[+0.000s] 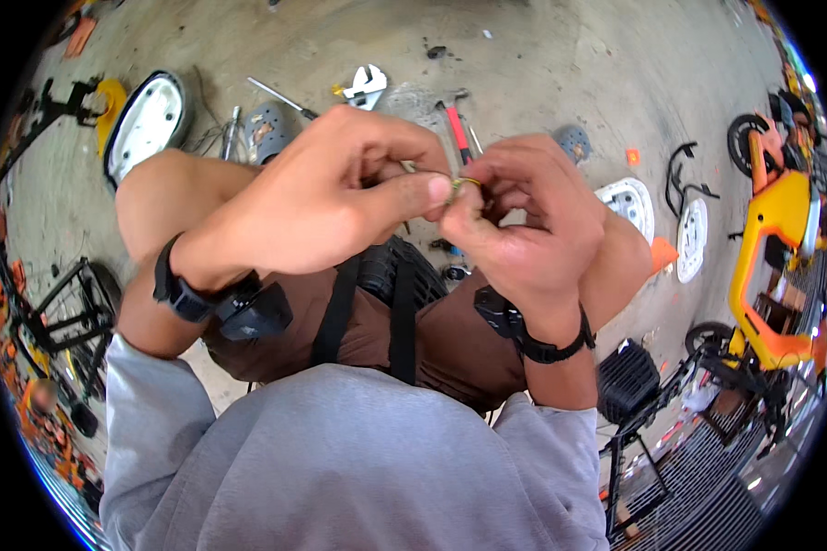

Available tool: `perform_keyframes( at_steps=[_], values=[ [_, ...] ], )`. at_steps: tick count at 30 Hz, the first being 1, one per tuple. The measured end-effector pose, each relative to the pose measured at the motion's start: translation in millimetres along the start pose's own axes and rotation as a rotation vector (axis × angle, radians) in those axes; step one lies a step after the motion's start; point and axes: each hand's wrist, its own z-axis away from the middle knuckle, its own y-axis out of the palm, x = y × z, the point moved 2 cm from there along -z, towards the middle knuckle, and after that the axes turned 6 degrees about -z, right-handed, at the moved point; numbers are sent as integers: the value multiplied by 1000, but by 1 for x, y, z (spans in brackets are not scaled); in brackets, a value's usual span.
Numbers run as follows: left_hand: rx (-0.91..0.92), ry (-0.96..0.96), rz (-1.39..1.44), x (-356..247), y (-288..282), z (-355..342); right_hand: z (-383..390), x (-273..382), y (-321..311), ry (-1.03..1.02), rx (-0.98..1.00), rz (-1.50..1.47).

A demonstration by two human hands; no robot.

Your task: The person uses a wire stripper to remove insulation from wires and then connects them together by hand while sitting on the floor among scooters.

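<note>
My left hand (340,202) and my right hand (542,216) meet in front of my knees, both closed in a pinch. Between their fingertips is a thin yellow-green strand that looks like a wire (470,180). The left thumb and index finger press on one part of it, while the right thumb and fingers grip it close by. Most of the strand is hidden by the fingers. Beyond the hands, a hammer (458,133) with a red handle lies on the floor.
A screwdriver (280,95) and a silver adjustable wrench (368,87) lie on the concrete. Grey clogs (267,131) are on my feet. White-lined shells (152,118) lie at the left. An orange-yellow motorbike body (753,257) stands at the right, above a black frame (639,441).
</note>
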Motion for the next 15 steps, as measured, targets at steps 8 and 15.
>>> perform_keyframes(
  at_steps=[8,15],
  values=[
    [198,-141,392,-3,0,-6,5,-9,-8,589,13,-523],
    [159,-169,388,-5,1,-5,8,-14,-7,608,97,-727]
  ],
)
